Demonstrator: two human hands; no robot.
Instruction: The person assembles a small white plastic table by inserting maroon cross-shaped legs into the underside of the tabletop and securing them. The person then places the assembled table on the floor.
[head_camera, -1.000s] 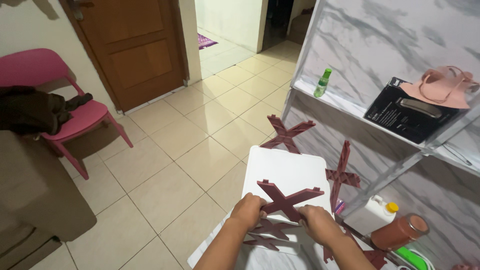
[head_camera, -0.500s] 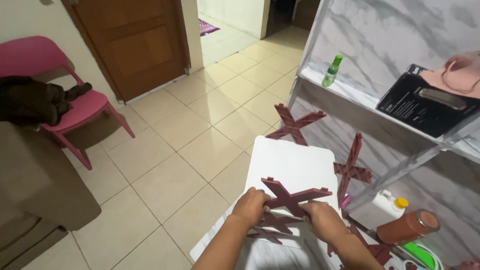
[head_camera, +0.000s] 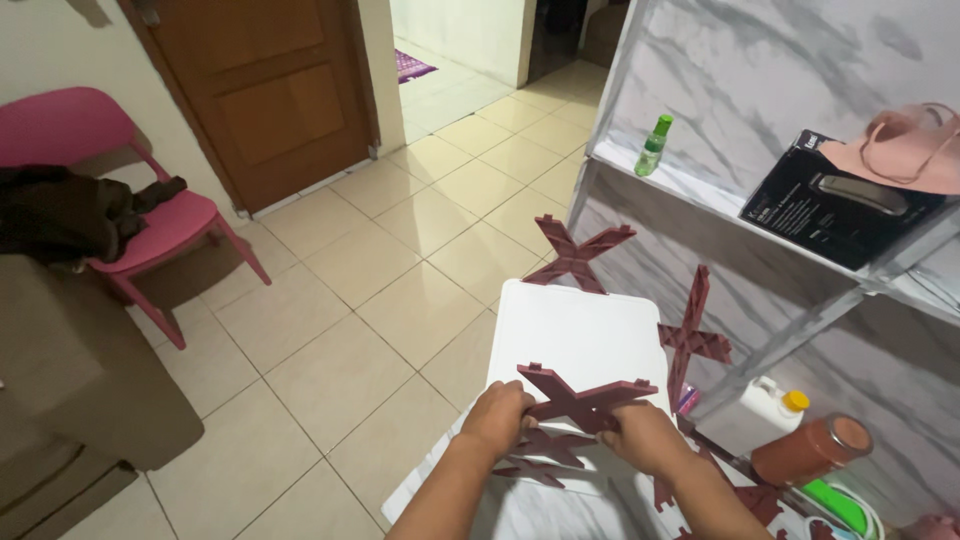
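Both the left hand (head_camera: 497, 418) and right hand (head_camera: 640, 436), fingers clamped, press a maroon cross-shaped connector (head_camera: 583, 399) onto the white panel's (head_camera: 575, 335) near edge, while fitted connectors already sit at its 12 o'clock (head_camera: 577, 254) and 3 o'clock (head_camera: 692, 338) edges.

Maroon cross connector (head_camera: 583, 402) above white panel (head_camera: 580, 335); grey-veined white marble shelf wall (head_camera: 790, 70) beyond panel; green bottle (head_camera: 653, 146), black box (head_camera: 835, 205) on shelf; pink chair (head_camera: 150, 225), brown door (head_camera: 265, 95), cream floor tiles (head_camera: 360, 300) left.
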